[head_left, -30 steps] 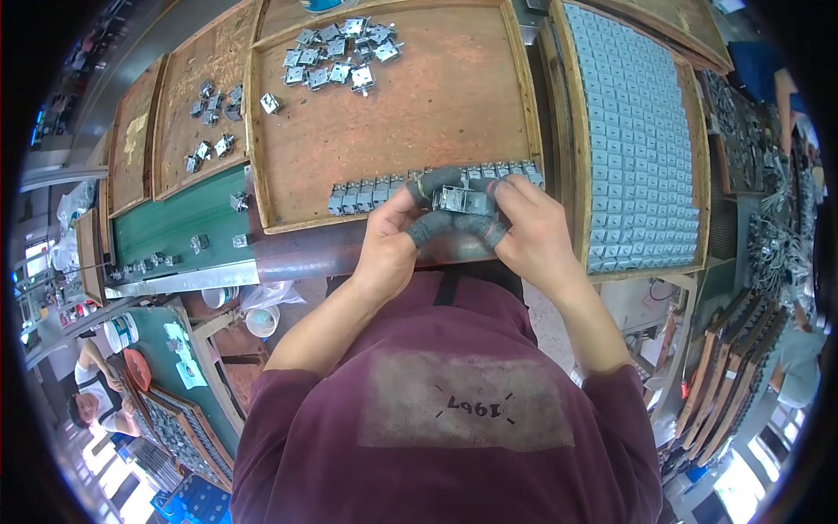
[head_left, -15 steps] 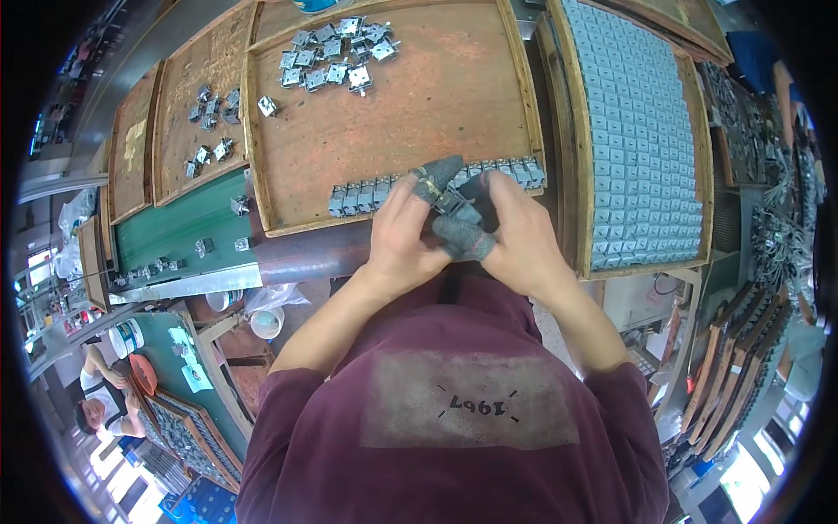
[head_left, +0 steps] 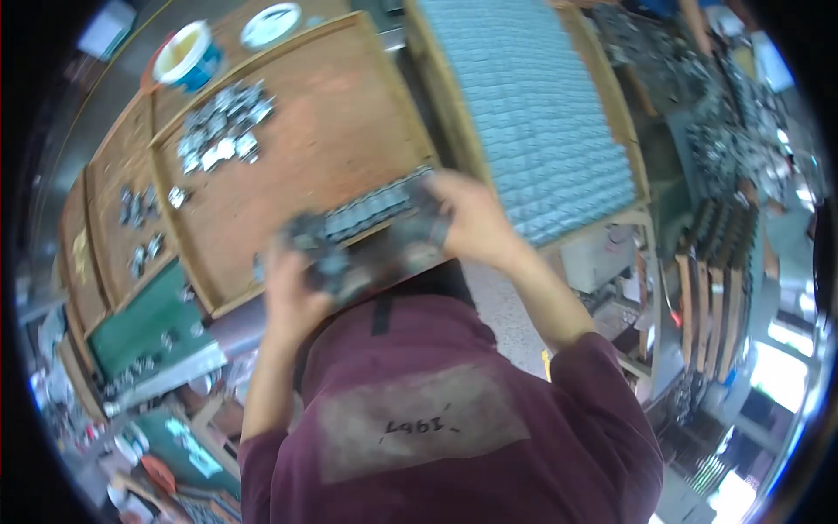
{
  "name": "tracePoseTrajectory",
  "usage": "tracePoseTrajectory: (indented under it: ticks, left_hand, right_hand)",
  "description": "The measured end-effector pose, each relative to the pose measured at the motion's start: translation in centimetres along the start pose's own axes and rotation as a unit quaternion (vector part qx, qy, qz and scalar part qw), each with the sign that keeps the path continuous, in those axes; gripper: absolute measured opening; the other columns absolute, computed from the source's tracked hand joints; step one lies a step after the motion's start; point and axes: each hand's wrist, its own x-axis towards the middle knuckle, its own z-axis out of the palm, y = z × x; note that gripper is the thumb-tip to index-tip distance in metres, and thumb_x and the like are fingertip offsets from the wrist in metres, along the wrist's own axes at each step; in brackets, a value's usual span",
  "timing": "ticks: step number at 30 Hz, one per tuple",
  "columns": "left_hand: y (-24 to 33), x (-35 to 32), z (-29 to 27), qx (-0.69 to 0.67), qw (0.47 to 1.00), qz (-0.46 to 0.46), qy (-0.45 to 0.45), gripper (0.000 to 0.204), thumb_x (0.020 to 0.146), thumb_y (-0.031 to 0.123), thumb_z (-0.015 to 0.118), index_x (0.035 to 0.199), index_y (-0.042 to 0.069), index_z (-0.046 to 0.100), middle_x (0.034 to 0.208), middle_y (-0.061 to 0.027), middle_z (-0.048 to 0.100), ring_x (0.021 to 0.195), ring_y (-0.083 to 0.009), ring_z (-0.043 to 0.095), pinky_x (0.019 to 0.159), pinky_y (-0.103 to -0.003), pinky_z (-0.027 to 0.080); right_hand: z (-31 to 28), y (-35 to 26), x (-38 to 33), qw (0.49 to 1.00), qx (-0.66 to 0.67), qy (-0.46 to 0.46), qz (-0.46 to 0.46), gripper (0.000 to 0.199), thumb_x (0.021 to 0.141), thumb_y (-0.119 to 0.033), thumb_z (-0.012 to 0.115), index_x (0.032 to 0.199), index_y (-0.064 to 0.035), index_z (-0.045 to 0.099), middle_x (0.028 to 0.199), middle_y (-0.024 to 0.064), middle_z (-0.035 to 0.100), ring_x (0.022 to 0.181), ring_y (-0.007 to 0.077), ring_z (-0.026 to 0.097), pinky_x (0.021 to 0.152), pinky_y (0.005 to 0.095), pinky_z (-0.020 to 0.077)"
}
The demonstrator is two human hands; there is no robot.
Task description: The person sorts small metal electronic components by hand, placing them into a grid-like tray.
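Observation:
Along the near wall of the wooden tray (head_left: pixel 397 74) stands a row of small boxy metal parts (head_left: pixel 371 212), packed side by side. My left hand (head_left: pixel 301 284) is at the row's left portion, its grey-covered fingers and thumb closed about it. At the right end, my right hand (head_left: pixel 463 218) has its covered fingertips closed on the row too. Both hands are smeared by motion, and they hide the parts beneath them. Farther back in the tray lies a loose heap of similar metal parts (head_left: pixel 223 127), with a single part (head_left: pixel 178 196) near the left wall.
To the right stands a tray (head_left: pixel 471 131) filled with rows of bluish-grey parts. A white-and-blue bucket (head_left: pixel 190 59) and a round white lid (head_left: pixel 271 26) are at the back. On the left, more parts lie on a green surface (head_left: pixel 144 323). Stacked boards (head_left: pixel 716 297) stand far right.
My hands have parted from close together over the row to opposite portions of it. The small metal part between my fingers no longer shows there. The whole view has shifted and tilted.

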Motion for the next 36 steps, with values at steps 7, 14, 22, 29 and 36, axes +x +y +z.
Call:
tracePoseTrajectory:
  ticks: [7, 14, 22, 29, 36]
  left_hand:
    - [-12.6, -4.0, -9.3, -0.083, 0.936, -0.33, 0.09, 0.052, 0.078, -0.007, 0.061, 0.128, 0.006, 0.059, 0.105, -0.0039, 0.062, 0.09, -0.0104, 0.06, 0.063, -0.021, 0.046]
    - [-14.4, -5.1, -8.9, -0.193, 0.9, -0.373, -0.114, 0.049, 0.08, -0.008, 0.044, 0.127, -0.002, 0.059, 0.118, -0.0089, 0.065, 0.111, -0.0189, 0.058, 0.098, -0.032, 0.044]
    - [-11.7, -4.7, -9.5, -0.133, 0.939, -0.315, -0.046, 0.048, 0.074, -0.001, 0.052, 0.12, 0.001, 0.064, 0.111, -0.0128, 0.063, 0.104, -0.0217, 0.058, 0.091, -0.033, 0.046]
    - [-19.3, -8.8, -14.5, 0.365, 0.796, -0.471, 0.108, 0.038, 0.076, 0.024, 0.065, 0.109, 0.006, 0.066, 0.109, -0.0241, 0.063, 0.105, -0.0403, 0.059, 0.092, -0.043, 0.049]
    - [-24.2, -10.6, -13.7, 0.169, 0.843, -0.501, 0.102, 0.045, 0.077, 0.015, 0.061, 0.12, 0.003, 0.055, 0.11, -0.0276, 0.063, 0.105, -0.0442, 0.059, 0.089, -0.048, 0.048]
  right_hand:
    - [-21.5, 17.1, -3.2, 0.843, -0.281, 0.414, 0.196, 0.037, 0.088, -0.033, 0.063, 0.11, -0.0037, 0.068, 0.101, 0.0189, 0.07, 0.097, 0.0326, 0.067, 0.086, 0.0386, 0.0492]
    - [-30.1, 27.9, -3.5, 0.819, -0.302, 0.17, 0.457, 0.056, 0.086, -0.046, 0.053, 0.123, -0.0056, 0.063, 0.111, 0.0225, 0.067, 0.101, 0.0352, 0.065, 0.09, 0.0416, 0.0489]
    - [-31.3, 29.0, -5.5, 0.873, -0.161, 0.346, 0.304, 0.038, 0.086, -0.026, 0.069, 0.107, 0.0055, 0.064, 0.093, 0.01, 0.066, 0.084, 0.0177, 0.058, 0.076, 0.0319, 0.0466]
    - [-26.9, 21.7, -3.9, 0.916, 0.132, 0.34, 0.167, 0.042, 0.093, -0.018, 0.061, 0.13, 0.0001, 0.053, 0.128, 0.0133, 0.054, 0.111, 0.0248, 0.058, 0.09, 0.0347, 0.0501]
    - [-6.4, 8.7, 1.3, 0.946, 0.224, 0.207, 0.11, 0.029, 0.093, -0.008, 0.061, 0.122, -0.003, 0.061, 0.101, 0.0065, 0.065, 0.081, 0.0136, 0.062, 0.065, 0.023, 0.0513]
